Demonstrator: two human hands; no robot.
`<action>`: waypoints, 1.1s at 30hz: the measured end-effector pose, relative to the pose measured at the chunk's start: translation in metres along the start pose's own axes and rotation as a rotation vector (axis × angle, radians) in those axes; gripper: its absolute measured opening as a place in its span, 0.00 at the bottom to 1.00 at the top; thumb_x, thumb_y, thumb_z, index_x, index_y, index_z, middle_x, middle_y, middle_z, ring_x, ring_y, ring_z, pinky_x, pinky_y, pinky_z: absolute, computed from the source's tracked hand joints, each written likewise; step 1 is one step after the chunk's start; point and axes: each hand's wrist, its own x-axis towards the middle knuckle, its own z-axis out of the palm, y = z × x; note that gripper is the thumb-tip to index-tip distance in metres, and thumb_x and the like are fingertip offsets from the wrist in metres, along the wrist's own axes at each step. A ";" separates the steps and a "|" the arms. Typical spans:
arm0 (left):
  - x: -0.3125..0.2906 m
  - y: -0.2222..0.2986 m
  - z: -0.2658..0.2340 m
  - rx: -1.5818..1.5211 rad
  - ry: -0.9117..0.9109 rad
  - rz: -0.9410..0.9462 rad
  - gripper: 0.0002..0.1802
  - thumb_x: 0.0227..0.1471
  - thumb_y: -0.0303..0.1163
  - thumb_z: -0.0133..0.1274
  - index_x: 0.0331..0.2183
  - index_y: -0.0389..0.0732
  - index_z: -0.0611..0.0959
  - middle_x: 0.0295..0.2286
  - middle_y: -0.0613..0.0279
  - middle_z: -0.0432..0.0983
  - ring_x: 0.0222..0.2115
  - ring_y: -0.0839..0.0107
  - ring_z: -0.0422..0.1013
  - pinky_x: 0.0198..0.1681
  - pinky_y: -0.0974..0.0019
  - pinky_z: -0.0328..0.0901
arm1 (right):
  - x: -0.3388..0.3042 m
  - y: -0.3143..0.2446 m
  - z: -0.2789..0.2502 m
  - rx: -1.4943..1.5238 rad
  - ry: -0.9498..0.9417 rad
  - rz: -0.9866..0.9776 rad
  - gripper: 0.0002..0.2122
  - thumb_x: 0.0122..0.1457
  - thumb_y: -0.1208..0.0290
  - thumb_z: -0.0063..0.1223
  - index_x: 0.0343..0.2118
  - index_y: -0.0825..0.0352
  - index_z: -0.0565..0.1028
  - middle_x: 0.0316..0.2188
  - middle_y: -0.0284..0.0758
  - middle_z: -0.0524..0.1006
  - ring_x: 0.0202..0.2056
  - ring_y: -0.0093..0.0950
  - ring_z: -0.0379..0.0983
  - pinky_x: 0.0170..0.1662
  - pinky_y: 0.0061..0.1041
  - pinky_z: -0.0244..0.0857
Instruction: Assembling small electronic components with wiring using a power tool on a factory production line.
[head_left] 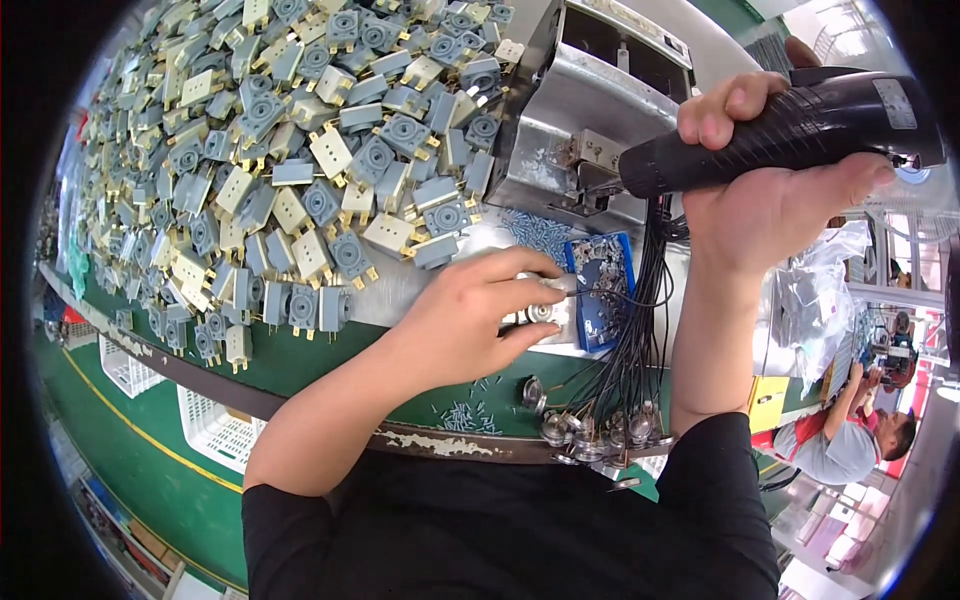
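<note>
My right hand (745, 215) is wrapped round a black electric screwdriver (740, 140), held nearly level over the right side of the bench. The driver's nose points left, close to the front of a metal screw feeder (600, 130); whether they touch is hidden. My left hand (475, 312) pinches a small pale part with a round metal centre (541, 313) between thumb and fingers. A thin black wire runs from beside it to the right. Just right of it stands a blue tray (628, 262) of small metal pieces. Behind it lies a heap of small screws (540, 238).
A large pile of grey and cream socket-like blocks (330, 150) covers the left and far bench. A bundle of black wires (650, 330) ends in round metal parts (600, 430) at the front edge. Loose screws (465, 416) lie nearby. A co-worker (840, 440) sits at right.
</note>
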 end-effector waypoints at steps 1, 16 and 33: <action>0.000 0.000 0.000 0.003 0.004 -0.001 0.16 0.46 0.27 0.71 0.40 0.38 0.88 0.45 0.56 0.82 0.43 0.57 0.81 0.45 0.60 0.75 | -0.001 0.001 0.001 -0.025 0.012 0.000 0.53 0.52 0.15 0.36 0.58 0.69 0.66 0.29 0.35 0.72 0.24 0.28 0.67 0.31 0.34 0.65; 0.002 0.001 -0.003 -0.007 -0.003 0.003 0.17 0.46 0.27 0.72 0.40 0.38 0.88 0.45 0.56 0.82 0.42 0.58 0.81 0.43 0.61 0.76 | -0.003 0.007 0.014 -0.115 0.098 0.075 0.53 0.54 0.15 0.33 0.58 0.69 0.65 0.27 0.35 0.72 0.22 0.29 0.68 0.30 0.34 0.65; 0.000 -0.004 -0.001 -0.021 0.026 0.029 0.18 0.45 0.27 0.70 0.40 0.35 0.84 0.44 0.52 0.81 0.44 0.51 0.79 0.47 0.56 0.75 | -0.030 -0.037 0.049 0.362 -0.306 0.417 0.42 0.59 0.24 0.44 0.53 0.66 0.69 0.31 0.43 0.77 0.27 0.33 0.76 0.36 0.33 0.73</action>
